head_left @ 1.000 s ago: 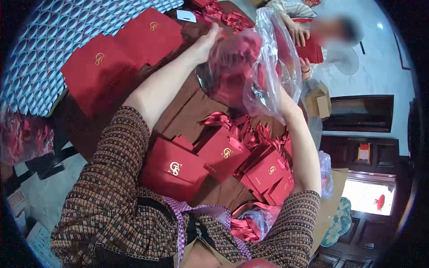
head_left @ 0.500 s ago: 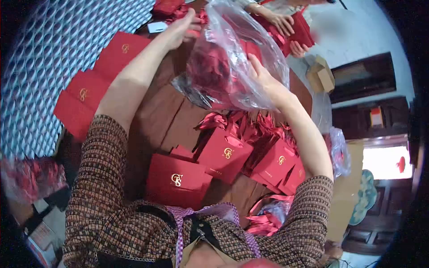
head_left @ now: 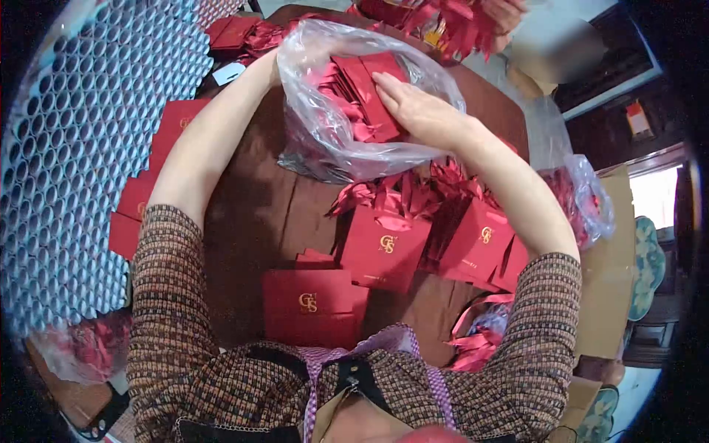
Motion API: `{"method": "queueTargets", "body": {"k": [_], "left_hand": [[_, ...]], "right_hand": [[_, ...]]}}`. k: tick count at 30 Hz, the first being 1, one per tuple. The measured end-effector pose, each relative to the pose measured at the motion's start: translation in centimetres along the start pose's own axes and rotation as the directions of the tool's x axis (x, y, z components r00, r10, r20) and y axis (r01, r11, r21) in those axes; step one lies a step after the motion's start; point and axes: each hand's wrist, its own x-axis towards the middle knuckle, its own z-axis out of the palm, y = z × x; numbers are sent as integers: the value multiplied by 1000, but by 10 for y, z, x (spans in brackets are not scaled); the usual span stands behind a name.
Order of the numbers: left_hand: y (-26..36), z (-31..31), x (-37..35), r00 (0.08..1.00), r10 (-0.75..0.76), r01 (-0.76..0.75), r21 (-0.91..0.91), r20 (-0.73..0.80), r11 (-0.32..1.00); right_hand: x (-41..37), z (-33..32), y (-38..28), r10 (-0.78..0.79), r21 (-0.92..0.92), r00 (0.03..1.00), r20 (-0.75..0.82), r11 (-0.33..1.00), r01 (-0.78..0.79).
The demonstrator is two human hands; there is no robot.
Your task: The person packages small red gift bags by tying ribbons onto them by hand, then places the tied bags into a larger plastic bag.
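A clear plastic bag (head_left: 317, 140) stands on the table with its mouth open toward me. Inside it sits a bundle of small red paper gift bags (head_left: 373, 92) with red ribbons. My right hand (head_left: 421, 114) lies flat against these gift bags, fingers stretched out and not wrapped round anything. At the bag's far left rim is my left hand (head_left: 314, 50), seen hazily through the plastic, its fingers not clear. Nearer me, red gift bags with gold lettering (head_left: 388, 247) and ribbon handles stand in a row beside another group (head_left: 480, 240).
Flat red gift bags (head_left: 309, 303) lie at the table's near edge. More rest along the left, beside a blue patterned surface (head_left: 81, 162). Another person's hand (head_left: 506, 15) is among red ribbons at the far side. A cardboard box (head_left: 609, 273) is at right.
The plastic bag's mouth has opened wider, showing the gift bags inside. My right hand has moved from the bag's side onto them; my left is now behind plastic. The other person's hands have shifted.
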Motion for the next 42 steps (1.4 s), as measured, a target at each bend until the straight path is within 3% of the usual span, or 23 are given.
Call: {"method": "queueTargets", "body": {"k": [1,2,3,5,7,8,9,10,12,14,16,17,18,19,23,26,28,29,30,34,36,37,42], "left_hand": [[-12,-12,0,984,-177,151,-675,30,722],[-24,-24,1,937,-344,172,-936,59,307],[-2,-42,-4,879,-409,-30,-885,-245,465],[44,-77,-14,483,-408,-112,-517,-775,849],[129,-51,-25,627,234,-381,-31,-743,924],[158,-21,-25,706,324,-151,313,-629,938],[187,10,-26,766,405,19,648,-499,762],[205,38,-29,889,275,-44,531,-365,846],[195,71,-28,929,306,-354,736,207,577],[172,89,-36,938,249,-324,868,243,376],[165,92,-38,941,262,-291,906,213,307],[167,91,-36,971,23,-228,905,236,360],[167,90,-35,942,-217,-155,904,257,399],[159,90,-39,957,-148,-167,892,249,419],[136,93,-57,967,115,-256,885,229,390],[158,92,-58,970,-79,-167,867,229,470],[164,92,-64,981,77,-196,908,180,369],[166,88,-66,962,228,-207,942,147,265],[167,81,-68,962,231,-203,944,144,259],[176,49,-78,984,28,-173,933,173,316],[177,37,-75,971,-54,-205,923,234,325],[184,35,-73,971,104,-239,892,215,384],[217,20,-58,957,61,-288,895,284,341]], "right_hand": [[1,1,0,11,6,1000,-11,1000,-11],[2,1,0,26,-2,1000,16,1000,-26],[3,1,-2,40,-12,998,44,999,-39],[3,-1,-4,26,-69,999,29,997,-24],[5,-2,-7,34,-85,997,73,996,-28],[4,-4,-9,31,-91,998,61,996,-25],[3,-7,-12,47,-122,998,53,992,-40],[2,-8,-13,62,-153,997,47,987,-54],[1,-2,-9,49,-156,999,22,987,-45],[1,-3,-10,46,-60,997,-58,997,-49],[2,12,-7,226,183,969,-101,961,-206],[1,22,-5,407,422,909,-90,842,-335],[-1,15,-9,385,205,921,56,899,-388],[-3,9,-12,355,-20,913,202,933,-358],[0,-8,-23,242,-37,916,320,969,-243],[8,4,-13,203,-186,943,265,970,-156],[-5,13,-16,104,-839,989,108,544,35],[-7,14,-15,132,-385,985,-111,908,-165],[-7,8,-16,268,228,925,-270,951,-209],[-7,-6,-17,197,74,980,29,977,-198],[-4,10,-11,272,83,962,-11,959,-270],[-4,2,-13,233,69,971,61,969,-237],[-1,-28,-22,271,90,945,181,953,-290]]}}
